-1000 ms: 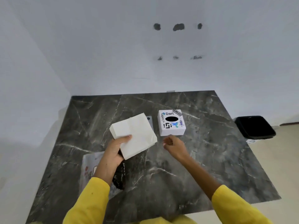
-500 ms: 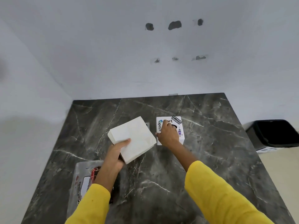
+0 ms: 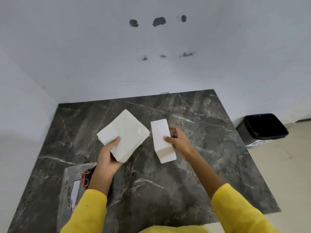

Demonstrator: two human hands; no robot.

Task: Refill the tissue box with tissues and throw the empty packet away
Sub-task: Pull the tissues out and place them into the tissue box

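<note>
Lifted off the table (image 3: 210, 165) since a moment ago, the tissue box (image 3: 161, 140) now tilts plain side up in the right hand (image 3: 179, 142). Left hand (image 3: 107, 158) grips the tissues (image 3: 125, 133) beside it. Packet (image 3: 74, 190) lies near left; bin (image 3: 264, 128) far right.

My left forearm hides part of the plastic packet (image 3: 72, 187) at lower left, its print too blurred to read; the tissue box (image 3: 161, 140) hides my right fingertips; my sleeves run off the bottom edge.
</note>
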